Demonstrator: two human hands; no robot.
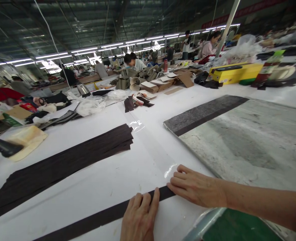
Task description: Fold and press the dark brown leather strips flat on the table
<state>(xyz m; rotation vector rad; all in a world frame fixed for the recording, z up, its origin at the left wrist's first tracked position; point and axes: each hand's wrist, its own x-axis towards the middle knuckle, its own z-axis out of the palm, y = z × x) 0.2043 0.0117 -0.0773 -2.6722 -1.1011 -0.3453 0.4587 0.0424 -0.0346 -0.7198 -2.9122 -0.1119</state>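
Note:
A long narrow dark strip of fabric (95, 219) lies on the white tabletop and runs off the lower left. My left hand (141, 216) rests on this strip, fingers stretched out and pressing it down. Just to the right, my right hand (198, 187) has its fingers curled at the strip's far end, seemingly holding it against the table; the thumb is hidden. Behind them lies a stack of wider dark fabric strips (70, 157) with uneven ends.
To the right is a worn pale board (258, 140) carrying a textured dark strip (205, 113). A yellow box (235, 74), a bottle (268, 68) and cardboard pieces (153, 85) stand farther back. A yellowish container with a black handle (24, 142) sits at left. People work in the background.

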